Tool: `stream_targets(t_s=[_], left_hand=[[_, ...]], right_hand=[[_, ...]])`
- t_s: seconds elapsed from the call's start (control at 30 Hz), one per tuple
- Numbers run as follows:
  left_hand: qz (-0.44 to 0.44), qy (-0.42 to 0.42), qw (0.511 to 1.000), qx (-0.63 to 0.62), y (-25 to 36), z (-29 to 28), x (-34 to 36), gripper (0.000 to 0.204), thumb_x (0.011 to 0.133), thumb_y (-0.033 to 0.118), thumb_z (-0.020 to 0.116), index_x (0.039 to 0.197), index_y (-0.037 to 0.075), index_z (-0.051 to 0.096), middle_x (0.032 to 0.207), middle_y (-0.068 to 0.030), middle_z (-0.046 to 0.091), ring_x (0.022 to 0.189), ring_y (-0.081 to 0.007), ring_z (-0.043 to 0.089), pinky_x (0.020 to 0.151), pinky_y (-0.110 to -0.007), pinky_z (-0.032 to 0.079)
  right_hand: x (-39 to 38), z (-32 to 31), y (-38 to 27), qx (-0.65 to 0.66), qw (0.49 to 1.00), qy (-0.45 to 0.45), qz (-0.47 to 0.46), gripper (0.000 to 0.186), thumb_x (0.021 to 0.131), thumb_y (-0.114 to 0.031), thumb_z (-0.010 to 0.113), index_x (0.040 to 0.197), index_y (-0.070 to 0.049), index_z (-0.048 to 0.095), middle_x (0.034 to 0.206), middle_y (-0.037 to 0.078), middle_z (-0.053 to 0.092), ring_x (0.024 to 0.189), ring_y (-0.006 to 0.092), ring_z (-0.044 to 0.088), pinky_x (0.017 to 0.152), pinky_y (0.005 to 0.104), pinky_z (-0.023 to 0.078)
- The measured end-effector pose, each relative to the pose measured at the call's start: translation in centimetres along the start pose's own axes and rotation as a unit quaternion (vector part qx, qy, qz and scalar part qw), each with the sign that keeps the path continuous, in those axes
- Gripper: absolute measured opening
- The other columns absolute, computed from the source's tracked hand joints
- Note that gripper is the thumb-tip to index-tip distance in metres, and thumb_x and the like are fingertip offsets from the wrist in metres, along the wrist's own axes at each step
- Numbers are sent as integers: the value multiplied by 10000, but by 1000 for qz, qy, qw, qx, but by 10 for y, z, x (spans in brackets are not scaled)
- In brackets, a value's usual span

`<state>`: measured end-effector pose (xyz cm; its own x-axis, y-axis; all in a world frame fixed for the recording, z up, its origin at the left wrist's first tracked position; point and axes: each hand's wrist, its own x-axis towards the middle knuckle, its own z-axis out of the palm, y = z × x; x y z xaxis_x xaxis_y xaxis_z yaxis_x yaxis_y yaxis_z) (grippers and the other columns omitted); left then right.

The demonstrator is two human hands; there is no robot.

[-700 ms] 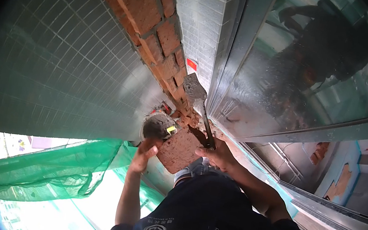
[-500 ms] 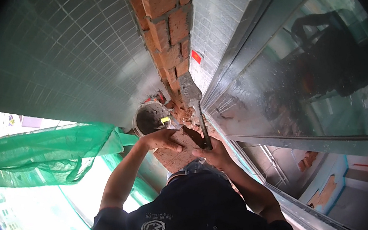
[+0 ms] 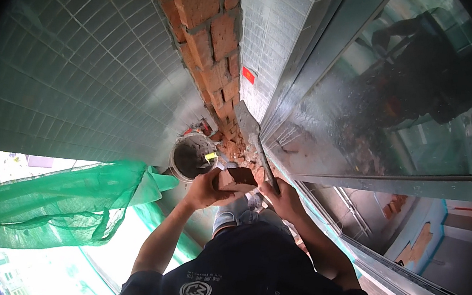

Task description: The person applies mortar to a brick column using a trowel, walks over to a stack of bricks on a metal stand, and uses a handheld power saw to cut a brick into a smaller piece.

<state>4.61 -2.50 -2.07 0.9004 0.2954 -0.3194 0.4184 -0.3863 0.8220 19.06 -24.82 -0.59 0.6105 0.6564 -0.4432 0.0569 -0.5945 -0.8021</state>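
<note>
My left hand [image 3: 204, 192] is closed round a reddish brick [image 3: 235, 179] in front of my waist. One dark face of the brick is turned up and away from me. Close to the brick's right end, my right hand [image 3: 287, 202] grips a trowel [image 3: 269, 172] by its handle. The trowel's grey, mortar-smeared blade [image 3: 246, 119] points away, beside the lower part of a narrow brick column [image 3: 201, 46]. Whether my right fingertips touch the brick, I cannot tell. Just beyond my left hand stands a bucket [image 3: 173, 161] with grey mortar in it.
Grey tiled wall [image 3: 91, 61] rises left of the column, and a reflective glass panel [image 3: 398, 110] stands on the right. Broken brick pieces [image 3: 230, 145] lie at the column's foot. Green netting [image 3: 59, 204] hangs at the left by a bright opening.
The brick has been turned in my left hand, from its broad face showing to a narrower view. My right hand has drawn right, away from the brick, with the trowel.
</note>
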Motion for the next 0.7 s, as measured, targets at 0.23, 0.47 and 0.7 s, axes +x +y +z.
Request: stream_targets(t_s=[0.23, 0.47, 0.7], left_hand=[[-31, 192, 965, 177, -18, 14, -1, 502, 669, 384, 818, 1009, 91, 592, 802, -123, 659, 736, -351, 640, 635, -427, 504], [-56, 181, 980, 56, -67, -3, 6, 549, 678, 334, 836, 1085, 73, 577, 875, -148, 668, 822, -285, 669, 724, -385, 525], [-186, -41, 703, -685, -63, -4, 0, 604, 819, 213, 723, 1324, 9, 464, 1153, -119, 629, 1036, -268, 632, 900, -420, 530]], right_hand=[[-40, -7, 1, -25, 998, -38, -39, 393, 984, -369, 497, 960, 3, 621, 786, 170, 682, 747, 329, 677, 699, 388, 514], [-41, 1, 18, -70, 997, -36, -20, 386, 975, -370, 504, 1020, -10, 637, 847, 210, 673, 797, 371, 663, 721, 413, 510], [-53, -8, 19, -49, 999, -9, -4, 381, 975, -368, 512, 980, -5, 629, 774, 198, 654, 748, 371, 652, 679, 412, 495]])
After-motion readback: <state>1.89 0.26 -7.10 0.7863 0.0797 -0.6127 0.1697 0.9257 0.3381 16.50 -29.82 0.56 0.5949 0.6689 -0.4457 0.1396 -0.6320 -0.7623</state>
